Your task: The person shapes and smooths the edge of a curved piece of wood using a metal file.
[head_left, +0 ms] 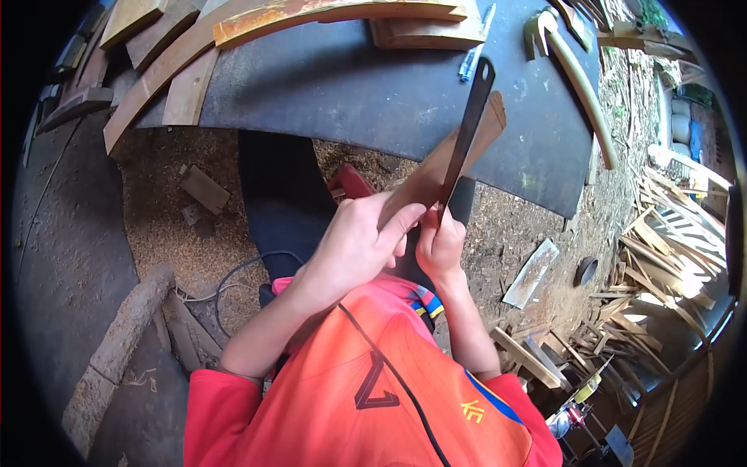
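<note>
A flat wooden piece (424, 180) slants up from my lap to the edge of the dark table (311, 89). My left hand (362, 237) is wrapped round its lower part, thumb on top. A long dark flat metal tool (467, 121) with a hole at its upper end crosses over the wood. Its lower end is in my right hand (442, 245), whose fingers are closed, close beside my left hand. The lower end of the wood is hidden by my hands.
Curved wooden pieces (272, 27) lie along the table's far left. A hammer (572, 62) and a pen (477, 47) are on the right part. Wood shavings (167, 226) cover the floor; scrap wood (654, 265) is heaped at right. A log (117, 350) lies at lower left.
</note>
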The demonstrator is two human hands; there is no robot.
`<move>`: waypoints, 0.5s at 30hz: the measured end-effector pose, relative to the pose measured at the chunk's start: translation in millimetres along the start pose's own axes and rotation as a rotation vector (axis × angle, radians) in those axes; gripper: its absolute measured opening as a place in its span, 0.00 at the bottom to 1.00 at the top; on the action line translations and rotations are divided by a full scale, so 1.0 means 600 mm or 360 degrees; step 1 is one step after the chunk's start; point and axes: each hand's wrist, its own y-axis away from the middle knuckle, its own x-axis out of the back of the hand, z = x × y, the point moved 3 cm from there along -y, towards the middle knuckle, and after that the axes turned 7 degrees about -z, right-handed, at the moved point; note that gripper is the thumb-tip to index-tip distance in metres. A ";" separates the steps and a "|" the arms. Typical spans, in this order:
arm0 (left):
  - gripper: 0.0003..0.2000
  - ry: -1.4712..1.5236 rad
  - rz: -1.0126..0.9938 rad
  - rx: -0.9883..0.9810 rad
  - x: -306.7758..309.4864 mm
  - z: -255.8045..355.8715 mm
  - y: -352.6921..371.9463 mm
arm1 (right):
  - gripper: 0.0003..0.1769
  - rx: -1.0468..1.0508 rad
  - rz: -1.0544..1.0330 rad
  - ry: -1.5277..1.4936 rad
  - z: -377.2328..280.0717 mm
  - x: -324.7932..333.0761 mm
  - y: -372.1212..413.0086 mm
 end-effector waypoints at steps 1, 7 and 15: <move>0.19 -0.0006 -0.0004 0.0008 0.004 -0.001 0.000 | 0.05 -0.0067 0.0031 -0.0067 -0.011 0.000 0.000; 0.19 -0.0018 -0.0013 -0.0024 0.009 0.009 -0.007 | 0.05 -0.0003 0.0080 -0.0095 0.030 -0.032 0.024; 0.18 0.0013 -0.0027 0.0045 0.005 0.006 -0.005 | 0.04 -0.0047 0.0072 -0.0119 0.037 -0.037 0.050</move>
